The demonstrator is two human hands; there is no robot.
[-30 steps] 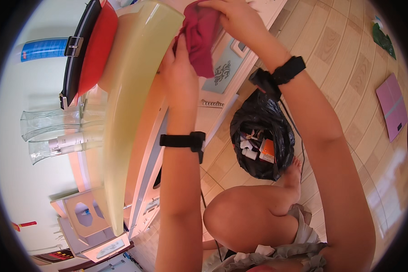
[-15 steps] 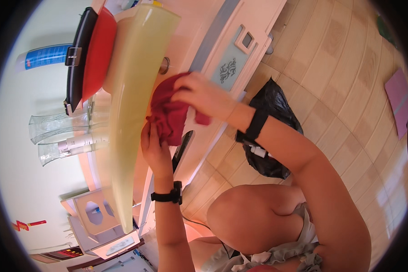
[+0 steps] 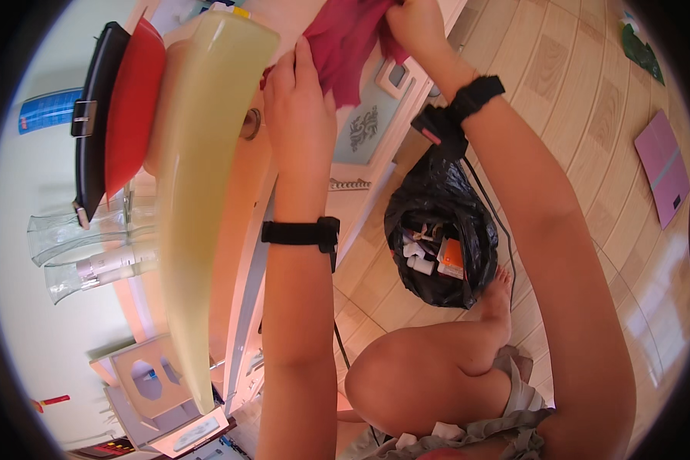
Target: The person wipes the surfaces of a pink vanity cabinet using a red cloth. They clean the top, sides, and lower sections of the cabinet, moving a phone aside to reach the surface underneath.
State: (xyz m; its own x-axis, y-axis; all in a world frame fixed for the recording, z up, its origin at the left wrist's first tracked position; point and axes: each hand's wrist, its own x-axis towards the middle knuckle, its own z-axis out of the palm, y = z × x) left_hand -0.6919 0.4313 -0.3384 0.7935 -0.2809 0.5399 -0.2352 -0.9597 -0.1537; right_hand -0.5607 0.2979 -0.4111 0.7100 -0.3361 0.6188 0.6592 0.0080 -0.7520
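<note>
A crumpled dark red cloth (image 3: pixel 350 50) stretches between my two hands at the top of the view, partly cut off by the frame edge. My left hand (image 3: pixel 299 103) is closed on its near left edge, fingers pointing away from me. My right hand (image 3: pixel 420 32) grips the cloth's right side with bent fingers. Black straps circle both wrists. Beneath the cloth is a pale pink cabinet with a patterned panel (image 3: pixel 364 130). Left of my left hand stands a large translucent yellow plastic piece (image 3: pixel 199 192).
A black bin bag (image 3: pixel 475 245) holding white bits and an orange box (image 3: pixel 451 257) stands open on the tiled floor, beside my foot. To the left are a red container (image 3: pixel 134 107), a black buckled item (image 3: pixel 96 130) and glass vases (image 3: pixel 69 234). A flat pink board (image 3: pixel 663 169) lies far right.
Both hands have moved away from me with the cloth. It was bunched and is now spread wider, the right hand farther from the left. The view has shifted, showing the bag's contents.
</note>
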